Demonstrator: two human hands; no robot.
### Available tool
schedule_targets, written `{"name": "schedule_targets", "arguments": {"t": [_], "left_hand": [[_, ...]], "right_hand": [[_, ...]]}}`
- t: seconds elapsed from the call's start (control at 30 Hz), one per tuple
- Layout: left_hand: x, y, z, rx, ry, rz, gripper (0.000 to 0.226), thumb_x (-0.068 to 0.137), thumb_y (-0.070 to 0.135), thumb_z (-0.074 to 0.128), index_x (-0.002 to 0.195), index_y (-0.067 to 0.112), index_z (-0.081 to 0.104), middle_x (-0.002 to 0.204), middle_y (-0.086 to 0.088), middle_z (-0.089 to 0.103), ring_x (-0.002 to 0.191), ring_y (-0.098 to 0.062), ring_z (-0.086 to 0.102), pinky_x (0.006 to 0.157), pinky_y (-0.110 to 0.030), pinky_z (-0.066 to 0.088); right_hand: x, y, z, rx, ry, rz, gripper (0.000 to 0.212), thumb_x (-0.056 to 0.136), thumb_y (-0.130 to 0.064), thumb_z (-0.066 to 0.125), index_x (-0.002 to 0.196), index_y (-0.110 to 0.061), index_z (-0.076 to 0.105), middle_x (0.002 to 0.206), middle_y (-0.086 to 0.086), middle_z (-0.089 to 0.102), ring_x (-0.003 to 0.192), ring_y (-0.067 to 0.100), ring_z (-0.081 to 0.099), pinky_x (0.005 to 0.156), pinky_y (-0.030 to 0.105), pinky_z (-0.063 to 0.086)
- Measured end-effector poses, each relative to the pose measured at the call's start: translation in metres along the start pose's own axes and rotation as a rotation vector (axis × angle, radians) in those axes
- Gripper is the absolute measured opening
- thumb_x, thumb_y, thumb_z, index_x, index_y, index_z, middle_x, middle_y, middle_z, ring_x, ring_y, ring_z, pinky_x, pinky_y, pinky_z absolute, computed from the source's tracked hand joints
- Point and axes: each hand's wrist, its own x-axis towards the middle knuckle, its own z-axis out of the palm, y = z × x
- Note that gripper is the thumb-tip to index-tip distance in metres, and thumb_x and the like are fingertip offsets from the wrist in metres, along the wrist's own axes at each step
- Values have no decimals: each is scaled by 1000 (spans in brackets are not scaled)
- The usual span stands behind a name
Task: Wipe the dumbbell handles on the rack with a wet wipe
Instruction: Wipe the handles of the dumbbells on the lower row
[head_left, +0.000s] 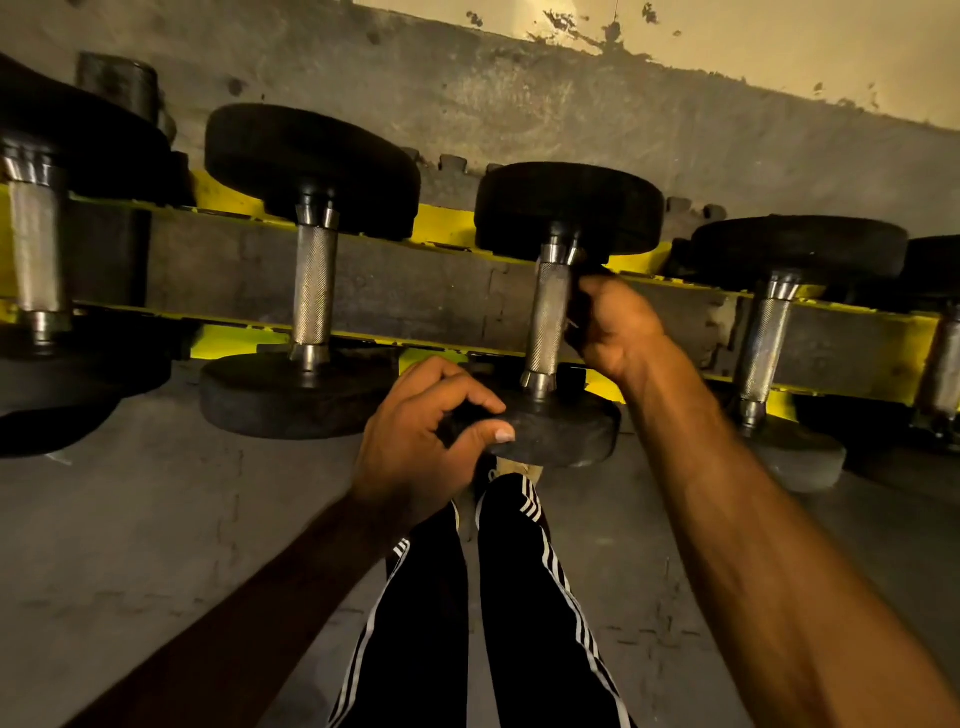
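- The black rubber-headed dumbbell (569, 208) being worked on lies across the yellow metal rack (447, 228). Its far head sits past the back rail and its near head (561, 426) hangs over the front edge.
- The right hand (613, 327) is curled against the right side of the knurled steel handle (545, 332). It presses a dark crumpled wad there, most likely the wet wipe (574, 317), though it is too dim to be sure.
- The left hand (421, 431) pinches the rim of the near head, thumb on its edge, which steadies it.
- To do this well, wrap the wipe right round the bar and stroke from collar to collar with a twist, since knurling holds grime.
- Use the left hand to roll the dumbbell slightly so the underside gets wiped too.
- Keep that grip firm: the near head overhangs the front edge above the person's feet.
- The neighbouring dumbbell on the left (314, 291) and the neighbouring dumbbell on the right (769, 343) rest on the same rails. I cannot tell whether they have been wiped.
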Motion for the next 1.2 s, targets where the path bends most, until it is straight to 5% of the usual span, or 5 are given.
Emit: {"name": "schedule_targets", "arguments": {"t": [0.33,0.53,0.67,0.87,1.2], "left_hand": [[2,0,0,-10,-4,7,20,77,39,77,90,24,74,96,7,62,94,-23,63,74,-46,54],[0,0,1,-1,5,4,21,78,40,75,91,23,73,97,7,61,95,-22,62,74,-45,54],[-1,1,1,1,14,1,21,78,38,76,91,22,74,97,7,61,95,-21,62,75,-45,54],[2,3,0,-19,20,-5,20,76,36,78,89,22,74,95,9,61,92,-22,64,74,-45,54],[0,6,1,-57,31,-46,19,74,40,77,89,30,71,96,12,59,93,-19,63,75,-44,54]], "right_hand": [[-6,-1,7,349,-254,105,39,101,-26,35,128,-11,59,104,8,70,86,21,65,63,27,54],[-38,11,-7,-195,163,-684,22,87,-13,73,108,-9,73,102,2,74,94,13,70,76,25,55],[-48,18,1,-899,215,-1289,20,89,-16,65,107,-13,74,113,2,62,99,13,60,79,24,52],[-62,8,29,-1779,379,-1163,48,86,-8,50,131,-19,60,128,2,63,85,34,67,58,31,36],[-82,1,4,-2024,9,-1175,17,88,-27,61,103,-24,68,108,-3,66,99,23,62,61,28,32]]}}
